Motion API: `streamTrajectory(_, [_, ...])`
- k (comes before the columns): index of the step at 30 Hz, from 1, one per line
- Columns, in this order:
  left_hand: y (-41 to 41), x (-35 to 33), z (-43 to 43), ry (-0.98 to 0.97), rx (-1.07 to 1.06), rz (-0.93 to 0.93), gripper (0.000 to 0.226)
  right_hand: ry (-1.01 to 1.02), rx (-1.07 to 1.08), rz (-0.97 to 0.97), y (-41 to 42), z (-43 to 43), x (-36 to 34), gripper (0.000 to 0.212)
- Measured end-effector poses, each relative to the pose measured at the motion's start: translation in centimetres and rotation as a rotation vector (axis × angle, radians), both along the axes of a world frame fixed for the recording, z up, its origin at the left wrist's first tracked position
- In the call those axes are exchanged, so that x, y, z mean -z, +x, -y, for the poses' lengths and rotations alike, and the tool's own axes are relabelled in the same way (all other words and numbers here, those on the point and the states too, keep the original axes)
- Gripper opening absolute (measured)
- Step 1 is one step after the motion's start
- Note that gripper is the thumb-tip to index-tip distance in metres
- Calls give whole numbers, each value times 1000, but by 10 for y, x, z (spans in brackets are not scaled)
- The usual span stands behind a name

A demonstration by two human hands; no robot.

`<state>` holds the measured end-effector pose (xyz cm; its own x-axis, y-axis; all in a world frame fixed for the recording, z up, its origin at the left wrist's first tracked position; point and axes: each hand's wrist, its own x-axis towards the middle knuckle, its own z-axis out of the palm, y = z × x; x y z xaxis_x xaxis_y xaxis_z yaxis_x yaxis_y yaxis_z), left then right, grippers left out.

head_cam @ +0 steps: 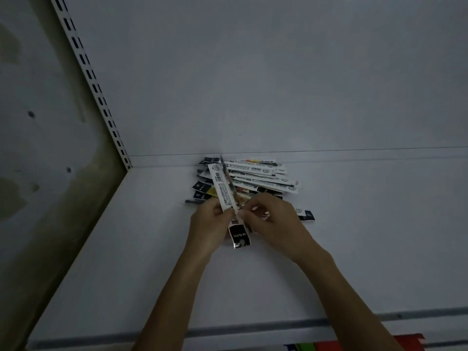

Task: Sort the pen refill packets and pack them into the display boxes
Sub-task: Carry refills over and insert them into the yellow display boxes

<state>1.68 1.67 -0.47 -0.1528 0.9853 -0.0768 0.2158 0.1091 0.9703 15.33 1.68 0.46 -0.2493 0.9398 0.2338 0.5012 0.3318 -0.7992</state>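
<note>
Writing first: the long white refill packet [224,188] has a black header end w/ white logo lettering, too blurred to read. Fine print along its white strip is illegible too. Barcodes show on the fanned pile of white-and-black packets [260,178] at the back of the white metal shelf [354,249], digits unreadable. Hands: left hand [209,224] pinches the packet's lower part btwn thumb and fingers. Right hand [272,219], opposite, knuckles up, nips the same spot w/ its fingertips. Packet is held tilted, black end toward the person, just in front of the pile. A stray black-ended packet [306,215] lies right of the right hand.
</note>
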Motion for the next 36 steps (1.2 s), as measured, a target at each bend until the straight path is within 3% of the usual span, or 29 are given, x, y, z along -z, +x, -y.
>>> streamTrajectory(3, [1, 1, 4, 51, 12, -72, 67, -51, 33, 77, -1, -6, 4, 16])
streamTrajectory(4, [0, -1, 6, 94, 10, -119, 65, -68, 16, 61, -1, -7, 4, 19])
streamTrajectory(6, [-7, -7, 8, 169, -21, -133, 36, -75, -1, -6, 1, -8, 0, 29])
streamTrajectory(10, [-27, -28, 10, 98, 24, 57, 30, 19, 92, -40, 8, -11, -5, 19])
streamTrajectory(14, [-35, -36, 15, 235, 75, -275, 62, 86, 125, -126, 8, -10, -14, 20])
streamTrajectory(20, [-41, -41, 18, 206, 327, -61, 72, 164, 99, -145, 4, -8, -26, 34])
streamTrajectory(22, [-39, -43, 18, 334, 141, -183, 49, 185, 93, -149, 5, -6, -30, 35])
streamTrajectory(24, [-39, -46, 17, 504, -156, -359, 5, 207, 75, -151, 4, -3, -32, 36])
streamTrajectory(26, [-39, -43, 14, 617, -346, -463, 40, 224, 50, -148, 2, -1, -33, 34])
streamTrajectory(29, [-36, -44, 9, 608, -423, -327, 35, 238, 24, -155, 1, -1, -34, 32])
streamTrajectory(31, [-33, -42, 5, 469, -364, -26, 27, 270, -7, -119, -1, -1, -33, 28])
streamTrajectory(34, [-21, -41, 1, 273, -281, 479, 30, 418, -102, 98, -11, 2, -25, 16])
streamTrajectory(36, [-14, -37, 2, 227, -294, 508, 30, 439, -184, 255, -18, 2, -14, 17])
